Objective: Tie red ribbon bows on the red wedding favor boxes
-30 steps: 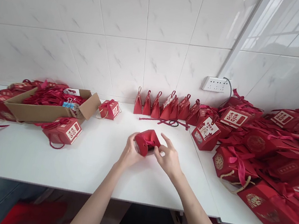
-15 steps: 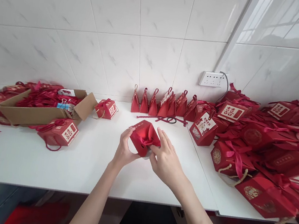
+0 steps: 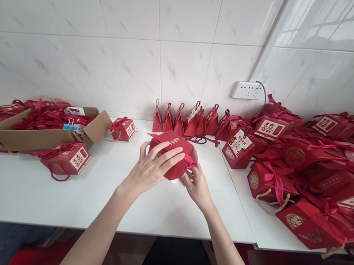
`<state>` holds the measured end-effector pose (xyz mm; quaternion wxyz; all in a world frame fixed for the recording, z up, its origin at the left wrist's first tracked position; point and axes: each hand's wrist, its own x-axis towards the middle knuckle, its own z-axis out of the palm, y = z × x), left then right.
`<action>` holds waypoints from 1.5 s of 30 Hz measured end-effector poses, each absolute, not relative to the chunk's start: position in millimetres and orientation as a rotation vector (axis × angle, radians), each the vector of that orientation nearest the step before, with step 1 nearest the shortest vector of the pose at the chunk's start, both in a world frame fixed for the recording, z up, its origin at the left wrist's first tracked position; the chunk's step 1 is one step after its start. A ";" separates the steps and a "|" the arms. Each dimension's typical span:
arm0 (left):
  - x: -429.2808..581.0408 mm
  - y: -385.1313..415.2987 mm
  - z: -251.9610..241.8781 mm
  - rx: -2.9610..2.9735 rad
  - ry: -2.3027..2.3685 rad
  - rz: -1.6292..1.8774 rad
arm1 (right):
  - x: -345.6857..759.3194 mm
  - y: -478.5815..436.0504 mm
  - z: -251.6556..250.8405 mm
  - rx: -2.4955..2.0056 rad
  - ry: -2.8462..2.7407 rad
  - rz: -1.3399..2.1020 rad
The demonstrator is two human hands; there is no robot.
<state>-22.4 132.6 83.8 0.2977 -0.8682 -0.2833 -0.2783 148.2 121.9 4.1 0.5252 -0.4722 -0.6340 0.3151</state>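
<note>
A small red gift box [image 3: 171, 144] with a red ribbon at its right end sits between my hands just above the white table [image 3: 54, 185]. My left hand [image 3: 153, 167] lies over the box's near face with fingers wrapped on it. My right hand [image 3: 197, 185] pinches the ribbon end at the box's lower right. A row of small red pyramid-shaped boxes [image 3: 188, 123] stands against the wall just behind.
An open cardboard box [image 3: 46, 132] full of red ribbons lies at the left, with two finished red boxes [image 3: 70, 158] near it. A large heap of red gift boxes [image 3: 318, 173] fills the right side. A white power strip [image 3: 246, 89] hangs on the tiled wall.
The box has been turned so a flat face points up. My left hand moved from its left end onto its near face; my right hand shifted lower right to the ribbon.
</note>
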 end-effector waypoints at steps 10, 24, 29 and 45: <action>-21.0 131.2 78.0 -2.377 -0.814 -0.745 | 145.3 126.1 1.6 -1.067 -1.429 0.661; -43.8 148.6 33.6 -2.564 -1.416 -1.330 | 178.0 100.4 26.0 -1.000 -1.056 0.843; -40.8 150.0 24.8 -2.659 -1.549 -1.635 | 185.5 100.6 31.2 -0.826 -0.708 1.169; -31.1 146.0 31.8 -2.512 -1.132 -1.533 | 182.8 68.1 60.5 -1.154 -1.176 1.064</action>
